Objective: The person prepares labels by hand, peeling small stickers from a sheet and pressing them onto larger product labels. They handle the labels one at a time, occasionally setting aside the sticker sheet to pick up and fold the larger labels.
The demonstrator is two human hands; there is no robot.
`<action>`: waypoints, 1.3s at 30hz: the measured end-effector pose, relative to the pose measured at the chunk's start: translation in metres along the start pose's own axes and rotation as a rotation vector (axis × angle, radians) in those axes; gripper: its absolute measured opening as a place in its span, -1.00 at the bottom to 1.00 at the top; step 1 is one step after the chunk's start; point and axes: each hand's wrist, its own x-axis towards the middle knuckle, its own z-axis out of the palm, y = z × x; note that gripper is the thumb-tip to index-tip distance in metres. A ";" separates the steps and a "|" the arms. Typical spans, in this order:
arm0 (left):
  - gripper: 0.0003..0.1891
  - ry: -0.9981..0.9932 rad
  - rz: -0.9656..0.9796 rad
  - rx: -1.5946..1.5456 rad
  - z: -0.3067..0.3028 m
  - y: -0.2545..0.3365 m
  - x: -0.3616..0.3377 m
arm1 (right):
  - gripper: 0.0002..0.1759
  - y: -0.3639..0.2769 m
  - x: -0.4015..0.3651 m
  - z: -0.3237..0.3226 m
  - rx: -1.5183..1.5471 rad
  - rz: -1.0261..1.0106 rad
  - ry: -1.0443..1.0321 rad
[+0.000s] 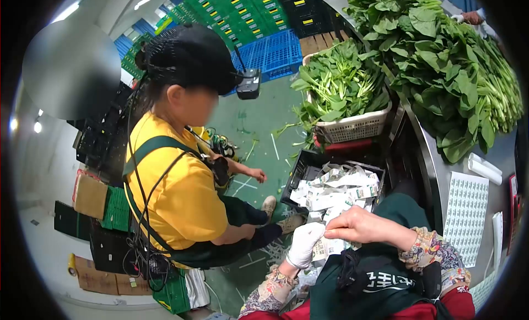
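My left hand [306, 244], in a white glove, is closed at the lower middle, its fingers pinched together beside the fingertips of the other hand. My right hand [355, 225] is bare and closed, its thumb and fingertips touching the glove. What lies between the fingers is too small to make out. Below and behind them hangs a printed white label strip [330, 248]. A black crate [300, 168] full of crumpled white label strips [344, 190] stands just beyond my hands.
A co-worker [176, 182] in yellow sits at left. Leafy greens [435, 66] cover a metal table [435, 149] at right, with a label sheet [467, 215] and a white roll [485, 168]. A basket [355, 128] of greens stands beside it. Blue crates [270, 55] are behind.
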 end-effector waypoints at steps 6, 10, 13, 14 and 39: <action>-0.73 0.041 0.097 -0.511 -0.010 0.016 0.009 | -0.80 -0.015 -0.005 0.002 -0.148 -0.279 0.167; -0.61 0.289 0.094 -0.109 -0.040 0.013 0.004 | -0.77 0.004 -0.003 -0.008 -0.186 -0.183 0.267; -0.60 0.242 0.005 0.084 -0.039 0.001 -0.005 | -0.74 0.016 0.010 -0.012 -0.217 -0.038 0.397; -0.59 0.197 -0.035 0.077 -0.036 -0.001 -0.007 | -0.74 0.022 0.016 -0.014 -0.259 -0.011 0.421; -0.68 0.112 -0.088 0.303 -0.004 -0.055 0.009 | -0.84 0.096 0.058 -0.031 0.202 0.151 0.825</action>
